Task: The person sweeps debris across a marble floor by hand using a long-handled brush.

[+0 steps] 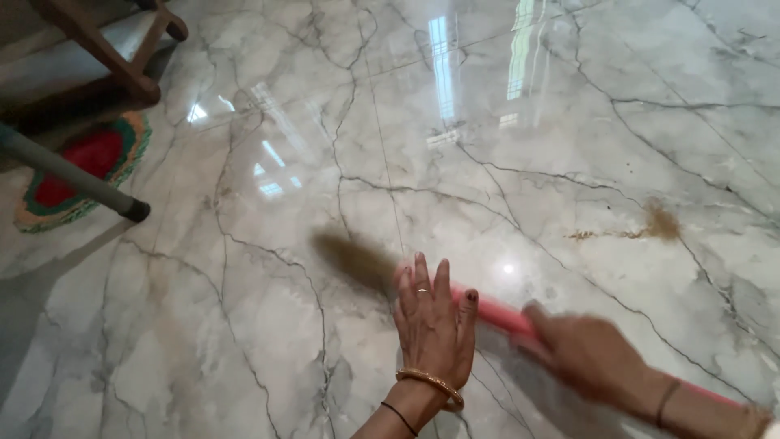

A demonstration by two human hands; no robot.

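My right hand (581, 349) is closed around the pink handle (497, 313) of a broom and is blurred with motion. The broom's brown bristle end (353, 258) sweeps low over the glossy marble floor (455, 162), also blurred. My left hand (433, 321) is held flat with fingers spread, palm down, just in front of the pink handle; whether it touches the handle I cannot tell. It wears a ring, a gold bangle and a thin dark band at the wrist. A small heap of brown dust (660, 221) lies on the floor to the right.
A round red, green and yellow mat (81, 171) lies at the far left. A grey furniture leg (73, 175) with a dark foot slants across it. Dark wooden furniture legs (122, 57) stand at the top left. Window light reflects in the floor.
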